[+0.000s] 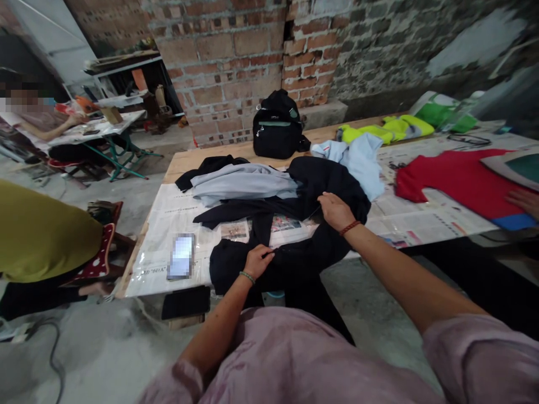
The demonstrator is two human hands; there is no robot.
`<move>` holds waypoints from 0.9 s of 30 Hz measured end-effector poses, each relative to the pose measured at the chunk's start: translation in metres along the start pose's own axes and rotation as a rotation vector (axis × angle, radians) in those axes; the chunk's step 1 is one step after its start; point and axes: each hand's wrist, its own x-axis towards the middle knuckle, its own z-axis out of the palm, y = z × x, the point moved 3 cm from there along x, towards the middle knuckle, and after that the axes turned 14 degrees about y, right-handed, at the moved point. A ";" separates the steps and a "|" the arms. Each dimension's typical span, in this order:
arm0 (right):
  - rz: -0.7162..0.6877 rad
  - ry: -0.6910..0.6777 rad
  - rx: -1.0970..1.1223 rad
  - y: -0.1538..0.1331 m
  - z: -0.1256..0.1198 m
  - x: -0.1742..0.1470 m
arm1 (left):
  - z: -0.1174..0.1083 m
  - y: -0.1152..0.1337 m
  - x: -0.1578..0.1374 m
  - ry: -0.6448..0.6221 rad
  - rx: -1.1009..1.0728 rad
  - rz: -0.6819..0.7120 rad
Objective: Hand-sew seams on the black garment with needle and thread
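A black garment [295,264] lies spread along the near edge of the table, its front part hanging by my lap. My left hand [257,262] pinches an edge of this black cloth between thumb and fingers. Above the cloth, farther right, my right hand [337,212] is closed in a pinch. A thin thread-like line runs down from its fingertips; whether a needle is there I cannot tell. Behind my hands, a light grey cloth [244,180] rests among more folds of black fabric [328,177].
Newspaper under clear plastic covers the table [158,224]. A phone [181,256] lies left of the garment. A black backpack [275,126] stands at the back. Light blue [362,160], yellow [387,130] and red garments [455,177] lie rightward. Another person's hand [524,202] touches the red one.
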 end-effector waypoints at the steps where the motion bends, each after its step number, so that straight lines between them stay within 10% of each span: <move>1: 0.038 0.004 0.018 -0.002 -0.001 0.000 | 0.000 0.000 0.000 0.005 0.000 -0.001; 8: 0.540 -0.179 0.397 -0.081 0.026 -0.040 | 0.001 0.001 -0.002 0.025 0.006 0.013; 16: 0.482 -0.132 0.179 -0.095 0.053 -0.117 | -0.003 0.014 -0.006 -0.084 0.264 0.244; 27: 0.469 -0.176 0.127 -0.087 0.054 -0.123 | -0.045 0.038 -0.005 -0.211 0.506 0.485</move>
